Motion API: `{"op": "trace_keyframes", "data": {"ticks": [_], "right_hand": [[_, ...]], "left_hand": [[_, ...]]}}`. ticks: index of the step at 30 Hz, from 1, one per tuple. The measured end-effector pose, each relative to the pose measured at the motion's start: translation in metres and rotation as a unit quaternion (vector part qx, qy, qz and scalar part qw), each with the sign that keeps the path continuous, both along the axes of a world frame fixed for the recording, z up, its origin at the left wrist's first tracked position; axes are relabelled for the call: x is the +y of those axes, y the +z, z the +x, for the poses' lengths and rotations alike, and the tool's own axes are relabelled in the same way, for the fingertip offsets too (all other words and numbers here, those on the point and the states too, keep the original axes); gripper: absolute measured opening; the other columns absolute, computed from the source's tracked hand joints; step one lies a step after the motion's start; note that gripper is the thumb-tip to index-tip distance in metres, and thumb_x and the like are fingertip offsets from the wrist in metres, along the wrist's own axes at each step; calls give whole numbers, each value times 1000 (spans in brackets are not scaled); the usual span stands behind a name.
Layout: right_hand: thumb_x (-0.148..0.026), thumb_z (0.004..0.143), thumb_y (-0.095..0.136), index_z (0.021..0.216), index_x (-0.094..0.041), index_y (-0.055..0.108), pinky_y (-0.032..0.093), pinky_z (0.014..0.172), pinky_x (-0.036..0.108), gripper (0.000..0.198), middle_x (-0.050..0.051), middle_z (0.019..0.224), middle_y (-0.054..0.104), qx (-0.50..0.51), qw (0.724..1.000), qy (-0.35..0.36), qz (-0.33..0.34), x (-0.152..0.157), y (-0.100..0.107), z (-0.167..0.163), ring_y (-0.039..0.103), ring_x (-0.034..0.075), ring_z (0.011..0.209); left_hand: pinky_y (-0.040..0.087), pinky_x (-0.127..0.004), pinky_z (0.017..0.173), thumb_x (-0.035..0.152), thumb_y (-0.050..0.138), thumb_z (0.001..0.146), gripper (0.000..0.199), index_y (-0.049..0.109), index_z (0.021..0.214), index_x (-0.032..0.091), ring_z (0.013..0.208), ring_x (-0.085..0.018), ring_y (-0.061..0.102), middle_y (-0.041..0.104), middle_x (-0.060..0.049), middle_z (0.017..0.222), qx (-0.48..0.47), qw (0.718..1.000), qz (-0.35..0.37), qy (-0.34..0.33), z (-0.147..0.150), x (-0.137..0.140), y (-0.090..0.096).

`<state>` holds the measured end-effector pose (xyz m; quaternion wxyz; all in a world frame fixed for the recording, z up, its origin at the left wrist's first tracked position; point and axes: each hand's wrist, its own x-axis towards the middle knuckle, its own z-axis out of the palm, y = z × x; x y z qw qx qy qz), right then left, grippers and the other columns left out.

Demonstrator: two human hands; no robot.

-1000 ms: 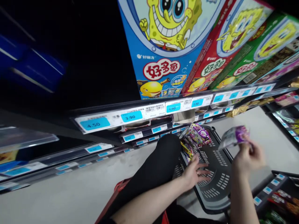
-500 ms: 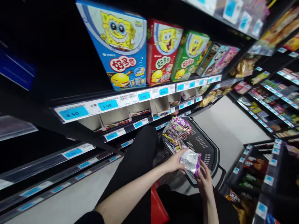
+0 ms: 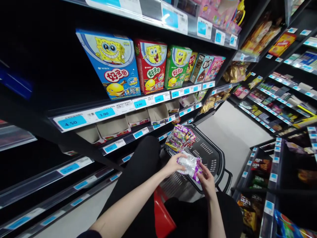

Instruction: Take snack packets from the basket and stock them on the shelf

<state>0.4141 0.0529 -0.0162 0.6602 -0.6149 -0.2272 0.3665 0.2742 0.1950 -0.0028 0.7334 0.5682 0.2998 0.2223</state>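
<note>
A silver and purple snack packet (image 3: 189,165) is held between both hands above the near part of a dark shopping basket (image 3: 221,155). My left hand (image 3: 174,164) is closed on the packet's left end, and my right hand (image 3: 206,178) pinches its purple right end. Several colourful snack packets (image 3: 180,135) lie piled at the far left of the basket, just beyond my left hand. The rest of the basket's slotted black floor shows. Print on the held packet is too small to read.
Shelves on the left carry blue (image 3: 111,66), red (image 3: 151,66) and green (image 3: 178,66) cartoon snack boxes. Open cardboard trays (image 3: 158,115) stand on the shelf below. Bagged snacks (image 3: 261,165) fill a low rack at right. Something red (image 3: 162,211) sits between my legs.
The view has shifted, so shelves and basket appear further left. Both hands keep hold of the packet, which now lies a little flatter.
</note>
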Motion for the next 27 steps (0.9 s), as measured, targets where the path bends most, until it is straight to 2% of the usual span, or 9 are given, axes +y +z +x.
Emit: {"op": "trace_keyframes", "data": {"ticks": [5,10,13,16,19,23,27], "right_hand": [[-30,58,72,101,-15,64,48,79,37,47,11,100,66,-61,997,-28,-45,-7,-4,10,60,24,89],[-36,58,70,79,-16,70,47,75,34,29,8,83,70,-144,983,-76,-80,-6,-1,7,62,23,79],[-41,60,67,68,-15,68,47,67,31,27,5,69,68,-177,974,-113,-86,0,0,3,60,20,69],[-47,65,61,66,-15,62,44,60,26,31,1,63,62,-196,970,-119,-75,6,-1,1,55,16,62],[-52,69,53,65,-16,56,39,55,23,36,-2,57,54,-209,968,-118,-74,12,-6,-1,48,12,55],[-54,71,48,64,-18,53,37,53,22,37,-3,54,51,-215,962,-138,-92,17,-15,-3,45,12,52],[-52,72,49,65,-18,53,38,52,22,35,-3,54,52,-183,969,-141,-85,16,-15,-3,46,11,52]], "left_hand": [[40,-30,81,24,75,49,40,68,87,13,86,-20,56,65,-6,91,39,993,111,3,2,2,0],[41,-26,74,30,68,60,28,70,85,17,76,-16,56,62,-3,82,63,979,194,15,1,0,6],[40,-25,73,30,67,63,23,71,82,18,75,-15,55,60,-3,80,75,975,210,20,-1,-3,10],[41,-25,72,30,64,66,19,71,79,19,75,-15,54,57,-2,78,77,973,217,22,-1,-5,12],[40,-26,75,31,64,66,13,70,69,19,80,-15,53,53,-2,85,71,970,227,42,1,-7,13],[39,-28,82,26,68,63,12,66,57,16,92,-18,49,45,-4,93,67,969,223,81,4,-9,13],[39,-31,85,23,68,63,13,63,54,14,99,-20,47,42,-6,99,57,970,215,93,6,-10,10]]}}
